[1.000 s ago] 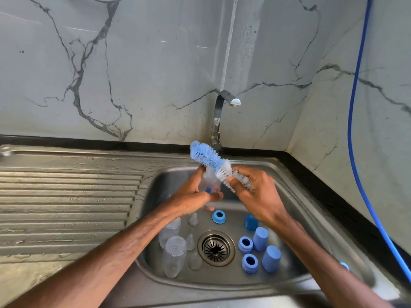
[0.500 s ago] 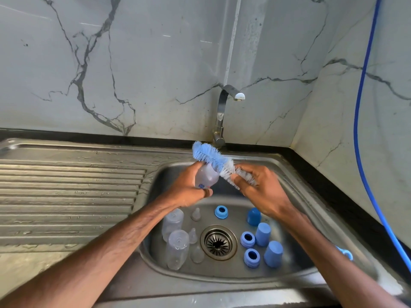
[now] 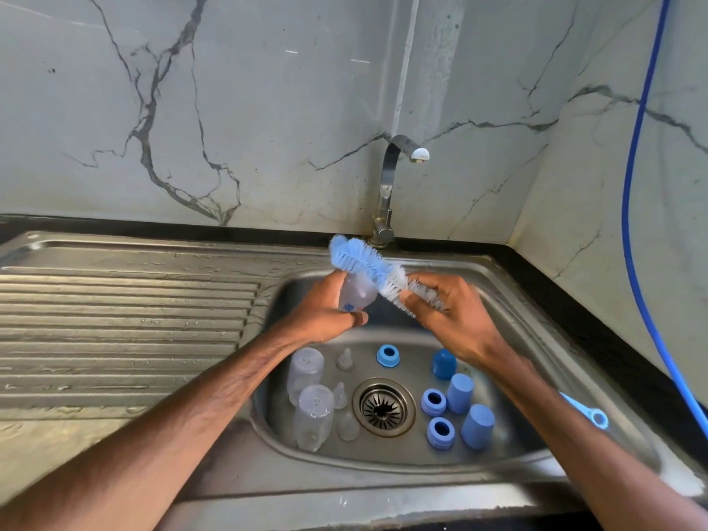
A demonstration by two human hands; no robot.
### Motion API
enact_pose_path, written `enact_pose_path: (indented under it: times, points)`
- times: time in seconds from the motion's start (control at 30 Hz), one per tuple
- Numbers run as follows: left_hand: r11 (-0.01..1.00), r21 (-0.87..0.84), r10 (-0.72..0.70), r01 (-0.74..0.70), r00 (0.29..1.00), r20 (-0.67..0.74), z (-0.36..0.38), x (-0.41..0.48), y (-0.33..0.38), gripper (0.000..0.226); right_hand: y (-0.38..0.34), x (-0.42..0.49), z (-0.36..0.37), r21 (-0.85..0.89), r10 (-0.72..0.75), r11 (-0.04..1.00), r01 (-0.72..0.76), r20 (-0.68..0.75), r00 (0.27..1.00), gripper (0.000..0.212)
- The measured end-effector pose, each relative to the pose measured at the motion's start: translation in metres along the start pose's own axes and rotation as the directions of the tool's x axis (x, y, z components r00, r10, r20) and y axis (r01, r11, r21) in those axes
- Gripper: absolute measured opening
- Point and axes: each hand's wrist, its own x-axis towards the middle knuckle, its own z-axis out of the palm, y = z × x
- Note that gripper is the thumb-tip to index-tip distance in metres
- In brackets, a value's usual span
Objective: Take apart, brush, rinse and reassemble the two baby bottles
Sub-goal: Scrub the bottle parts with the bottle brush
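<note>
ok so both hands are up over the sink (image 3: 517,285) basin, not down in it. left hand (image 3: 325,312) has its fingers + thumb curled round a clear bottle (image 3: 358,293), held tilted just in front of the tap (image 3: 387,185). there's a small blue mark on the bottle near the fingertips. right hand (image 3: 456,320) is clamped on the bottle brush (image 3: 367,262), and the grip looks like it's round the white bristly part, not a bare handle. the blue bristle end sticks out up and to the left. brush lies across the far end of the bottle, touching it on the outside. can't tell where the bottle's mouth is tbh

a blue handle end (image 3: 592,413) w/ a ring pokes out past the right forearm, near the sink's right rim. can't tell if it's part of the same brush

on the basin floor round the drain (image 3: 384,407): two more clear bottles (image 3: 305,371) standing left of it, one nearer me than the other. few clear teats (image 3: 344,360) btwn those and the drain. right of the drain there's blue caps (image 3: 460,392) and blue rings (image 3: 433,402) bunched close together, plus 1 ring by itself at the back

draining board (image 3: 126,323) on the left is wet, drops all over it. blue hose (image 3: 632,224) hangs down the marble wall on the right
</note>
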Motion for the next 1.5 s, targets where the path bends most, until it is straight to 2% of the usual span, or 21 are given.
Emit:
enact_pose_path:
  times: [0.07,0.2,0.4,0.57,0.73,0.87,1.1,1.23,1.5]
  points:
    - [0.999,0.037,0.013,-0.014,1.000,0.019,-0.003,0.000,-0.005,0.070,0.003,0.001,0.005,-0.032,0.004,0.999,-0.004,0.013,1.000,0.026]
    - [0.983,0.169,0.061,-0.070,0.996,0.058,-0.012,-0.002,-0.011,0.077,0.021,0.013,0.006,-0.168,0.175,0.969,-0.182,-0.053,0.983,0.030]
    - [0.931,0.355,0.093,-0.085,0.996,-0.006,-0.035,0.003,-0.018,0.068,0.030,0.010,0.008,-0.206,0.168,0.962,-0.180,-0.071,0.983,0.029]
    - [0.851,0.525,-0.067,0.008,0.993,0.093,-0.028,0.033,-0.025,0.063,0.029,0.011,0.015,-0.237,0.143,0.961,-0.143,-0.014,0.990,0.031]
    - [0.691,0.723,-0.233,0.029,0.955,0.184,-0.007,0.054,-0.026,0.075,0.036,0.013,0.019,-0.231,0.135,0.964,-0.131,-0.001,0.991,0.029]
    - [0.620,0.779,-0.372,0.100,0.911,0.180,0.007,0.060,-0.030,0.073,0.039,0.014,0.021,-0.226,0.128,0.967,-0.121,0.017,0.992,0.032]
    - [0.470,0.879,-0.438,0.078,0.886,0.155,0.015,0.059,-0.045,0.078,0.037,0.014,0.020,-0.199,0.103,0.975,-0.097,0.021,0.994,0.033]
    - [0.449,0.892,-0.425,0.062,0.892,0.151,0.017,0.059,-0.053,0.078,0.035,0.014,0.020,-0.206,0.099,0.974,-0.095,0.010,0.995,0.027]
    - [0.457,0.887,-0.403,0.068,0.905,0.138,0.021,0.061,-0.054,0.087,0.036,0.014,0.021,-0.202,0.083,0.976,-0.077,0.021,0.996,0.030]
